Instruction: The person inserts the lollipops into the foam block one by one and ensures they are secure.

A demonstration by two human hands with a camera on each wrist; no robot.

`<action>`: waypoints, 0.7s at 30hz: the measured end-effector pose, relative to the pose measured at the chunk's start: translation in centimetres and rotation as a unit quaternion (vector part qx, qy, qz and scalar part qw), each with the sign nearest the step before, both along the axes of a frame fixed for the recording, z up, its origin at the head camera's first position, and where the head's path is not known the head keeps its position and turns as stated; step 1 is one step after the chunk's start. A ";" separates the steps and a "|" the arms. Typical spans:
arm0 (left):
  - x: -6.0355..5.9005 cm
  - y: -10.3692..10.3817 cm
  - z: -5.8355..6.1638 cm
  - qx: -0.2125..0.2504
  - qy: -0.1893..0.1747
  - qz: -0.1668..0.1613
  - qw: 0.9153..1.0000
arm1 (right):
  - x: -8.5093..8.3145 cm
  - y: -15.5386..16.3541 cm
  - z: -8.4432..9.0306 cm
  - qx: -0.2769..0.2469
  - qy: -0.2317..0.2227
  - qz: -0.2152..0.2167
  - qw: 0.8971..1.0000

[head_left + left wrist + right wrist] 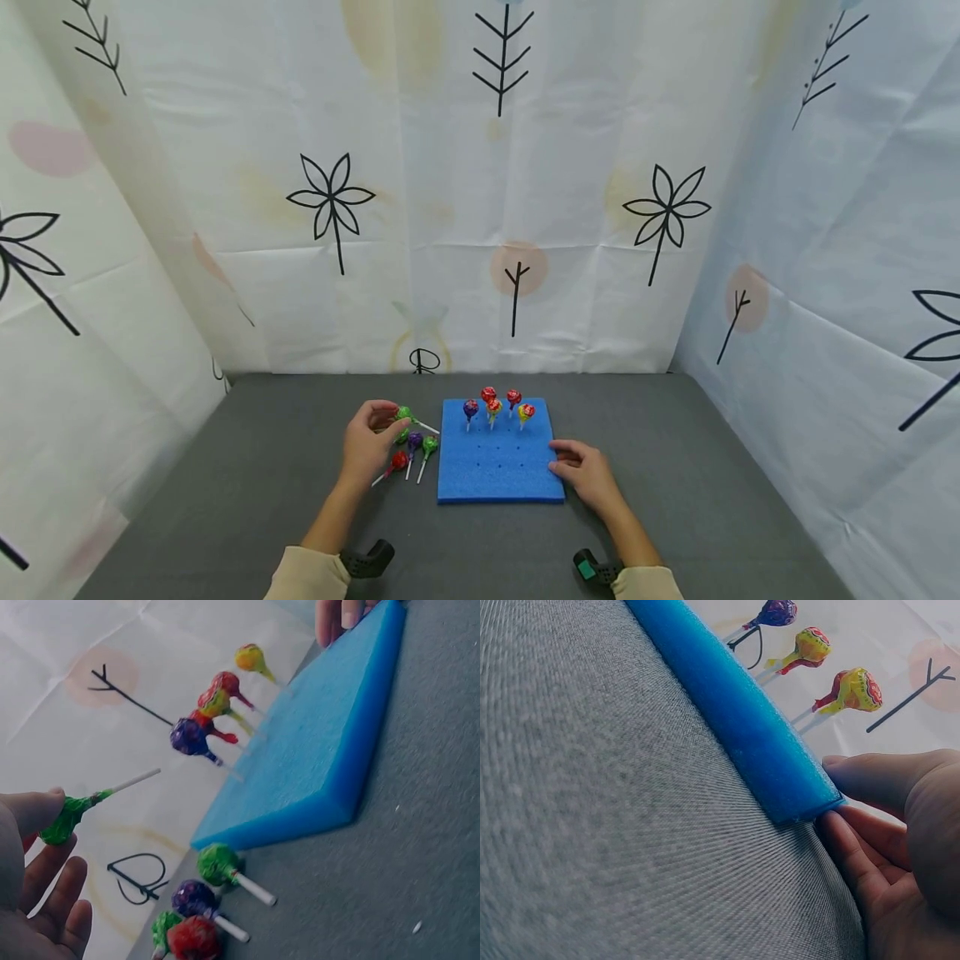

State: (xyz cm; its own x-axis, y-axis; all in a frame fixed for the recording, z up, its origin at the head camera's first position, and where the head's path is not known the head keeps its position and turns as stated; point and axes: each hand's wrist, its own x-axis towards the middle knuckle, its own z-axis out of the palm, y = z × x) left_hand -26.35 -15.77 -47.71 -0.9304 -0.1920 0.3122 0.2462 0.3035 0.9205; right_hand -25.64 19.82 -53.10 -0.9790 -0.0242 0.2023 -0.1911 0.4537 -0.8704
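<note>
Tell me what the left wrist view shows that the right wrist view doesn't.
Only the left wrist view shows the left hand pinching a green lollipop and four loose lollipops lying on the grey table. Only the right wrist view shows the right hand up close, its fingers at the corner of the blue foam board. Both show the board, the table and lollipops standing in the board.

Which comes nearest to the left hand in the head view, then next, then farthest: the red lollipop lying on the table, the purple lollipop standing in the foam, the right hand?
1. Red lollipop, just right of the left hand.
2. Purple lollipop, foam's back left.
3. Right hand, at the foam's right edge.
</note>
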 end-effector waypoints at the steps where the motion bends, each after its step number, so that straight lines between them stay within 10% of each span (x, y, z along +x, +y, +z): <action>1: 0.1 0.2 0.0 -0.001 0.002 -0.002 1.000 | 0.0 0.0 0.0 -0.001 -0.002 0.000 1.000; 21: 0.7 5.5 -2.7 -0.025 0.033 -0.001 0.999 | 0.1 0.1 0.0 0.001 -0.004 -0.001 1.000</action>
State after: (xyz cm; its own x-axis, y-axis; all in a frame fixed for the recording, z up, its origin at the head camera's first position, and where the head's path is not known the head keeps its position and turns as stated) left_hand -25.67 -10.31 -50.40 -0.9080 -0.1717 0.3821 0.3068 0.3484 0.8857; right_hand -25.58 19.88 -53.13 -0.9805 -0.0220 0.1950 -0.1835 0.4556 -0.8711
